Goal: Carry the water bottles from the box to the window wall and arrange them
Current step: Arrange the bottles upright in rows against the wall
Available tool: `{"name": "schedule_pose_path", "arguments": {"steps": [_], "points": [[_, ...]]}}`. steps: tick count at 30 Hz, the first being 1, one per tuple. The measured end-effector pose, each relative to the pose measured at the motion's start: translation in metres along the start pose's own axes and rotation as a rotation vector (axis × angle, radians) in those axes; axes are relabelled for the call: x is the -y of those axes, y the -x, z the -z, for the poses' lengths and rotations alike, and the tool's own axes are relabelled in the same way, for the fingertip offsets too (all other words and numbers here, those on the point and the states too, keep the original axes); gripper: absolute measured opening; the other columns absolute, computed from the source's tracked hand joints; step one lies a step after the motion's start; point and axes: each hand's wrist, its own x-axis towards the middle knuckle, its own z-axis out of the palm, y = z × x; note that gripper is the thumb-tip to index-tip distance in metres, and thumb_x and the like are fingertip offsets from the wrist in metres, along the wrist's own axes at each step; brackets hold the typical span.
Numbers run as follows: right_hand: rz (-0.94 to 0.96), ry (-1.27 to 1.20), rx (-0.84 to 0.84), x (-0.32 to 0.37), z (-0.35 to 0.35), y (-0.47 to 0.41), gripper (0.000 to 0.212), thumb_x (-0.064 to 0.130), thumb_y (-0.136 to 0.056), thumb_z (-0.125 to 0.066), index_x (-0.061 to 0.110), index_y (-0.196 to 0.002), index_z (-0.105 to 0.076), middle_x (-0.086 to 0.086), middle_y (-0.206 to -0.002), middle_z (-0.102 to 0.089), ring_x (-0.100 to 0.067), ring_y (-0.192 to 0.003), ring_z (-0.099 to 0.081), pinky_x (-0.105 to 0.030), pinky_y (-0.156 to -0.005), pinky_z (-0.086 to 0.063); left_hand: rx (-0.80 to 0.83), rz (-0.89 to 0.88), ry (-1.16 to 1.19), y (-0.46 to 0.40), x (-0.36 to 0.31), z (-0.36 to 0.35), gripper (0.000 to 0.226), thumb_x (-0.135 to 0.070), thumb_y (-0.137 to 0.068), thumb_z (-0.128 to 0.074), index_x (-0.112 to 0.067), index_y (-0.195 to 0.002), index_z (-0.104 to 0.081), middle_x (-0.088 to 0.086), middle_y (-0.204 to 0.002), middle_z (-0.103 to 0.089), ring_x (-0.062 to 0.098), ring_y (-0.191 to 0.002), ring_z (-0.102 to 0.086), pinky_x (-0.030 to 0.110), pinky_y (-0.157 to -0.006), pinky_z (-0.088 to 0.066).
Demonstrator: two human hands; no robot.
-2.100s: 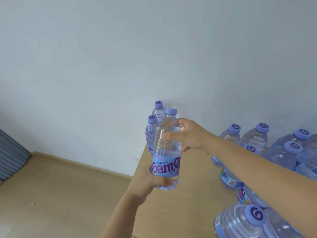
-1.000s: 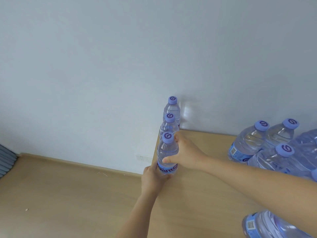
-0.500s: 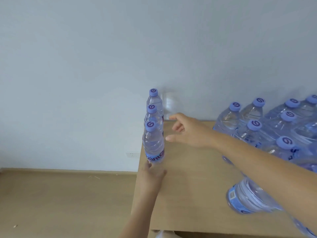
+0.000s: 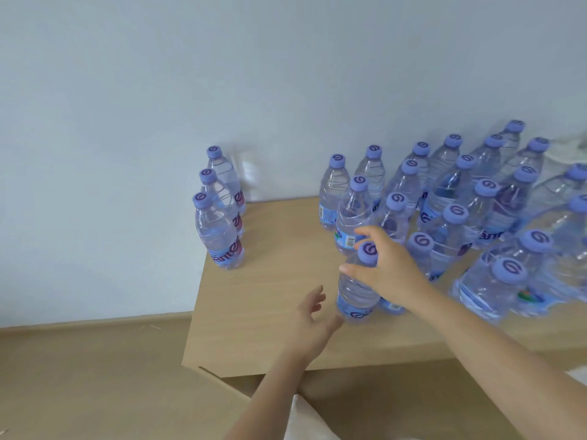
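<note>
Fingers, right hand point(image 4: 389, 269): curling round the neck and shoulder of the near bottle point(image 4: 357, 289), just under its purple cap point(image 4: 367, 249); thumb and forefinger are reaching across the front of the bottle, the rest of the fingers are lying behind it
Fingers, left hand point(image 4: 313, 322): spreading loosely, relaxed and holding nothing; the thumb tip is lying just beside the base of the near bottle, and whether it is touching cannot be told
Right arm: coming in from the lower right corner, stretching forward and leftward over the desk point(image 4: 273, 312), wrist slightly bent down toward the bottle
Left arm: rising from the bottom edge, forearm bare, palm turning toward the bottle from the left
Near bottle: standing upright on the desk at the front left corner of the large group, blue label at its foot
Row of three bottles point(image 4: 219, 214): standing upright along the left edge of the desk, one behind the other, the rearmost one next to the wall point(image 4: 158, 122); well apart from both hands
Large group of bottles point(image 4: 460, 198): crowding the right part of the desk in rough rows back to the wall, all upright with purple caps; those at the far right edge are blurring
Desk: light wood, its left front corner showing above the floor point(image 4: 79, 376)
Floor: tan, with a skirting strip running along the base of the wall
</note>
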Motion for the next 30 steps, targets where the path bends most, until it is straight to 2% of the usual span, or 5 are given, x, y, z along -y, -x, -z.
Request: {"name": "schedule_pose_path", "arguments": {"steps": [8, 13, 18, 21, 30], "points": [[0.239, 0.066, -0.171, 0.017, 0.003, 0.004, 0.038, 0.041, -0.076, -0.073, 0.014, -0.076, -0.046, 0.003, -0.063, -0.051, -0.019, -0.064, -0.049, -0.034, -0.064, -0.041, -0.009, -0.032, -0.04, 0.022, -0.004, -0.007, 0.088, -0.016, -0.066, -0.085, -0.025, -0.14, -0.037, -0.012, -0.135, -0.046, 0.001, -0.116, -0.045, -0.002, -0.068, -0.036], [0.306, -0.119, -0.282, 0.065, 0.025, -0.001, 0.055, 0.047, -0.067, -0.077, 0.019, -0.059, -0.031, 0.01, -0.049, -0.03, -0.008, -0.047, -0.031, -0.019, -0.049, -0.028, -0.02, -0.104, 0.098, 0.038, -0.021, -0.005, 0.063, -0.009, -0.052, -0.084, -0.007, -0.109, -0.056, 0.002, -0.092, -0.069, 0.011, -0.079, -0.066, 0.019, -0.066, -0.051], [0.233, -0.539, 0.195, 0.079, 0.039, -0.013, 0.041, 0.038, -0.072, -0.077, 0.009, -0.07, -0.048, 0.009, -0.063, -0.044, -0.006, -0.062, -0.044, -0.017, -0.064, -0.037, 0.084, -0.147, 0.149, 0.057, -0.037, 0.01, 0.042, -0.003, -0.056, -0.079, -0.007, -0.094, -0.063, -0.007, -0.075, -0.07, 0.006, -0.071, -0.065, 0.018, -0.065, -0.05], [0.242, -0.426, 0.531, 0.073, 0.043, -0.015, 0.034, 0.038, -0.072, -0.073, 0.009, -0.083, -0.058, 0.004, -0.076, -0.055, -0.01, -0.075, -0.054, -0.021, -0.064, -0.046, 0.149, -0.131, 0.16, 0.068, -0.038, 0.022, 0.04, -0.003, -0.057, -0.075, -0.006, -0.096, -0.064, -0.008, -0.077, -0.07, 0.005, -0.072, -0.064, 0.017, -0.067, -0.049], [0.234, -0.386, 0.425, 0.093, -0.006, -0.027, 0.019, 0.035, -0.07, -0.078, 0.025, -0.069, -0.062, 0.014, -0.075, -0.064, -0.005, -0.072, -0.062, -0.03, -0.072, -0.051, 0.039, -0.145, 0.251, 0.079, -0.031, 0.048, 0.057, -0.015, -0.057, -0.082, -0.006, -0.107, -0.057, -0.004, -0.087, -0.07, 0.01, -0.082, -0.065, 0.022, -0.073, -0.051]]}}
